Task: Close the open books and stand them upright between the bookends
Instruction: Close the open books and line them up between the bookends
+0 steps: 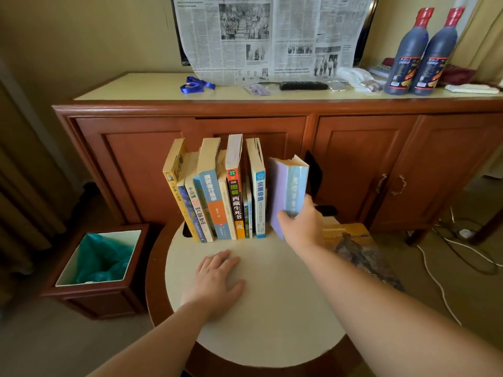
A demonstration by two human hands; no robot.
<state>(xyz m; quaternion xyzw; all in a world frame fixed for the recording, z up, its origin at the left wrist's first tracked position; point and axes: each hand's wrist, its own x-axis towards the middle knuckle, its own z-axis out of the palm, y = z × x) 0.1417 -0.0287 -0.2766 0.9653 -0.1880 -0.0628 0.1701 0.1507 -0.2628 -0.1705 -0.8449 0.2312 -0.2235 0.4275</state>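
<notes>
Flattened palm-down on the round worktop at 7 o'clock is the left hand, fingers straight, nothing held. At 1 o'clock, a pale blue book is clasped near its lower spine by the right hand, upright, just beside the row of standing books. A black bookend is seen behind it.

A row of closed, worn paperback books stands upright at the round table's twelve o'clock edge. A closed lilac-and-blue paperback leans beside a black bookend.
</notes>
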